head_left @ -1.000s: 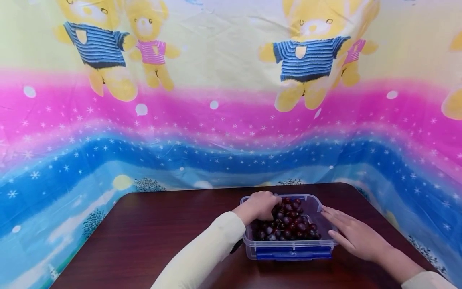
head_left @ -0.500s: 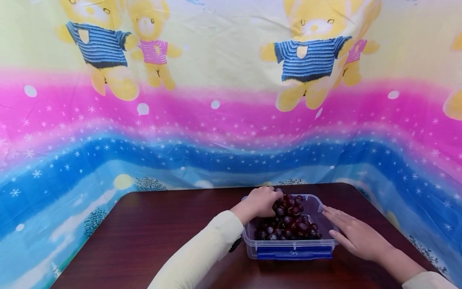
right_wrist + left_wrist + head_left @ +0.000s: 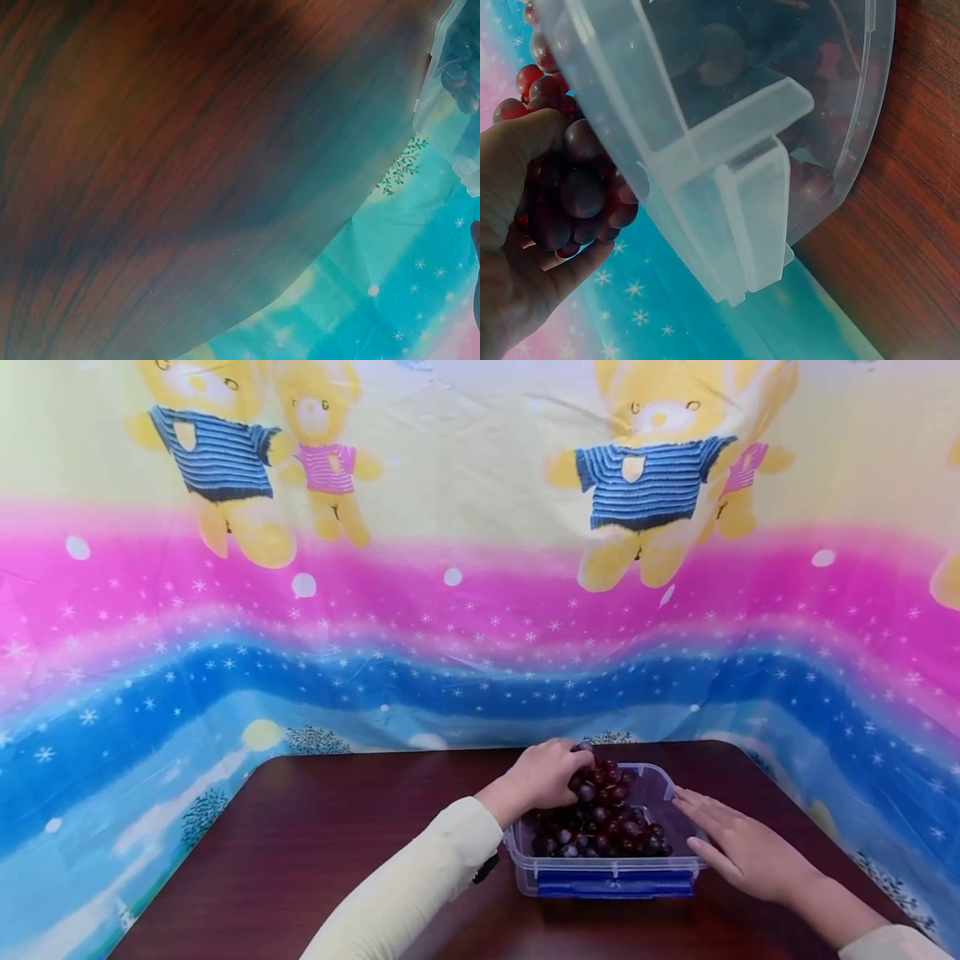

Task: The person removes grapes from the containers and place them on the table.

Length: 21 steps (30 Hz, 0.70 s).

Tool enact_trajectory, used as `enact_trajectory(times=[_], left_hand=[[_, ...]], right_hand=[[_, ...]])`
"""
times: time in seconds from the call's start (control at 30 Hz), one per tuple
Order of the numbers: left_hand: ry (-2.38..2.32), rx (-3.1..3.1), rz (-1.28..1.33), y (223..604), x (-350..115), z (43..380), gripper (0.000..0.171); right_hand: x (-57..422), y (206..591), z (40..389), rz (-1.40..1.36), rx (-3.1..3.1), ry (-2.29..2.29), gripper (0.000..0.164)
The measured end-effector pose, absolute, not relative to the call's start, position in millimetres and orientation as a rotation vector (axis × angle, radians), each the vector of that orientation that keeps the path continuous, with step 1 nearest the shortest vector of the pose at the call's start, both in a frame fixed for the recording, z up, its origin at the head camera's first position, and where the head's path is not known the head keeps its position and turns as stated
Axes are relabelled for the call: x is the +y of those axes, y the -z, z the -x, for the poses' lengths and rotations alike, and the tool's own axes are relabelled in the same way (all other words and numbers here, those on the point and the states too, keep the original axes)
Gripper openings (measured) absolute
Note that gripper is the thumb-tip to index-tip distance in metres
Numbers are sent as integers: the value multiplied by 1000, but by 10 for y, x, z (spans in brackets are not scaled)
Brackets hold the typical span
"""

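A clear plastic storage box (image 3: 573,863) with a blue latch (image 3: 615,883) stands on the table, holding dark red grapes (image 3: 618,837). Over its back left part, my left hand (image 3: 546,774) grips a bunch of grapes (image 3: 606,783). In the left wrist view, thumb and fingers curl round the bunch (image 3: 581,193), beyond the box wall (image 3: 757,217). My right hand (image 3: 750,856) lies with straight fingers along the box's right side, fingertips at the rim. The right wrist view catches only a fingertip (image 3: 476,244) and a box corner (image 3: 435,97).
The dark brown wooden table (image 3: 337,827) extends to the left of the box and behind it. A cloth (image 3: 450,635) printed with bears and snowflakes hangs behind the table and along both sides. A small black item (image 3: 486,868) shows at my left wrist.
My left hand has risen slightly and moved a little right, drawing the bunch of grapes upward. My right hand keeps its place at the box's side. The head view has shifted slightly.
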<state>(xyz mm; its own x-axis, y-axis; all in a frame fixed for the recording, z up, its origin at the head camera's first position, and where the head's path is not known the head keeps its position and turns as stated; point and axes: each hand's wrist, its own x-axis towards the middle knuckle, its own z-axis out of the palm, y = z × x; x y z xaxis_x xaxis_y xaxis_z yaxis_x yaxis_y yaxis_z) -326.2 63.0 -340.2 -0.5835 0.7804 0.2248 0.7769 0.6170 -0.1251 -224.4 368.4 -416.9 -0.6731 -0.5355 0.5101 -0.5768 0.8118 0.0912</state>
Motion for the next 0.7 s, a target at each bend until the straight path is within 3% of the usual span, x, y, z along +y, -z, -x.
enact_trajectory(times=[0.7], left_hand=[[-56,-2218,1226,3414,562,3149,45]], right_hand=[[3680,4169,2252,-796,-2497,-112,54]])
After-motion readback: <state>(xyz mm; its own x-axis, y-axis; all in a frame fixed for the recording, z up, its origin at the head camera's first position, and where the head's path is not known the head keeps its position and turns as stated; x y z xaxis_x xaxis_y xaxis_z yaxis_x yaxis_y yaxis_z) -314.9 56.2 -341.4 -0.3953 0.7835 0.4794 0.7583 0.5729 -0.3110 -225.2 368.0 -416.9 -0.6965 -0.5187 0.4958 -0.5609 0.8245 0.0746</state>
